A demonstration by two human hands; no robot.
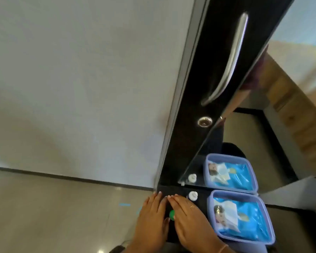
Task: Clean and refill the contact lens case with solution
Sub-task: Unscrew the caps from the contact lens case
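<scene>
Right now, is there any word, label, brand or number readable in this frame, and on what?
None can be read.
Blue packet in the lavender container: printed picture and panel, text too blurred.
White bottle: no label visible.
Green cap: no markings visible.

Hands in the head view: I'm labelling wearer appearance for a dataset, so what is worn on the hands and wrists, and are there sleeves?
Both hands are bare, without gloves. The right hand wears a thin gold-coloured ring on one finger and a slim bangle at the wrist. The left hand shows no jewellery. The fingernails are short and pale. No sleeves reach the visible wrists.
</scene>
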